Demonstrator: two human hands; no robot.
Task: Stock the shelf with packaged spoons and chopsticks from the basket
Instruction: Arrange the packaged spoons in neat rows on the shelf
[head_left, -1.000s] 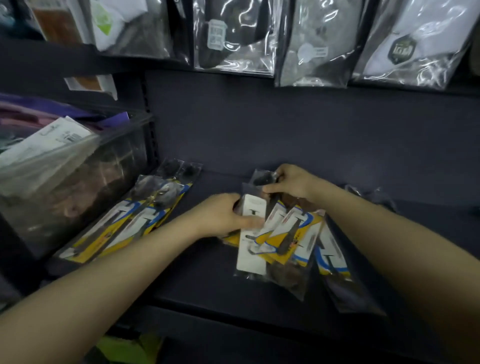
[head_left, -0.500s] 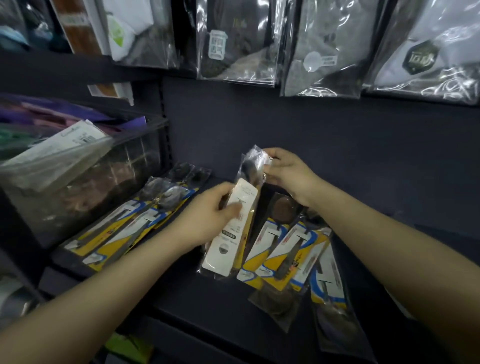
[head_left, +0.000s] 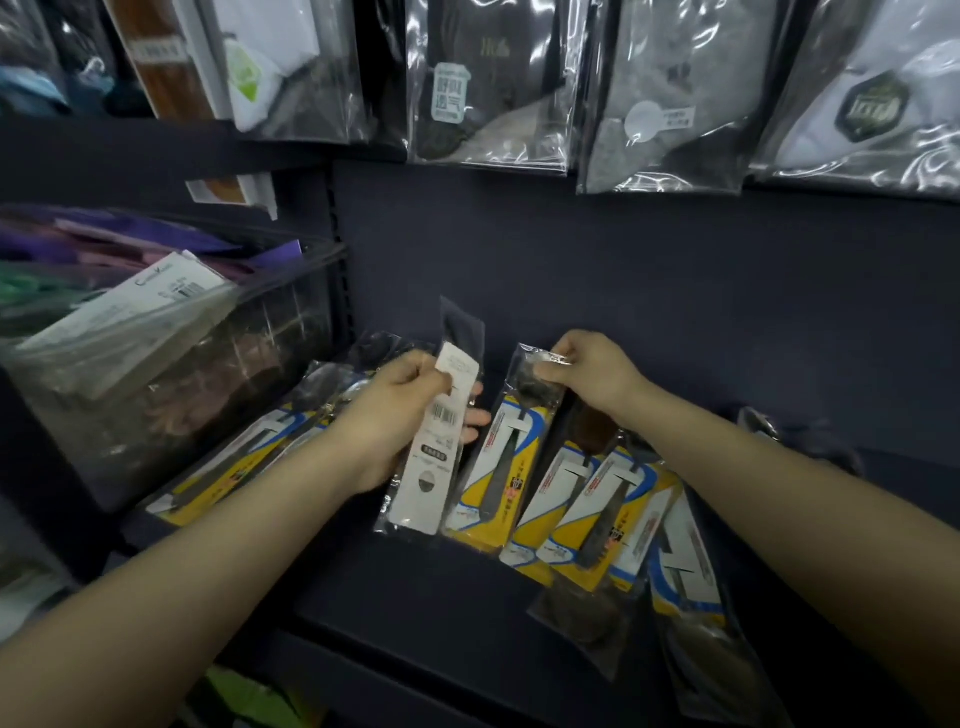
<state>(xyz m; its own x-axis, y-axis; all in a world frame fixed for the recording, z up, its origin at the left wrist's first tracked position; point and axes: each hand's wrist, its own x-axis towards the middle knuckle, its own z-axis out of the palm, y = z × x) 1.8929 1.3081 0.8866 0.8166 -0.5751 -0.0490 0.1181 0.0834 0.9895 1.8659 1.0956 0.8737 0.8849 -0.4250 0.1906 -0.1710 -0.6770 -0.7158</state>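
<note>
Dark shop shelf (head_left: 426, 587), spoon packs being sorted.
Left hand (head_left: 395, 410) grasps white-backed pack (head_left: 441, 441) mid-length; right hand (head_left: 587, 376) pinches top of yellow-carded pack (head_left: 498, 467), right of it. Packs judged light, slick film, stiff card: hold by card. Clear bin (head_left: 171, 395) left of white-backed pack holds bagged goods. No basket seen.

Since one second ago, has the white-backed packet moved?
Yes. The left hand lifted the white-backed packet off the pile, leftward, toward the clear bin.
</note>
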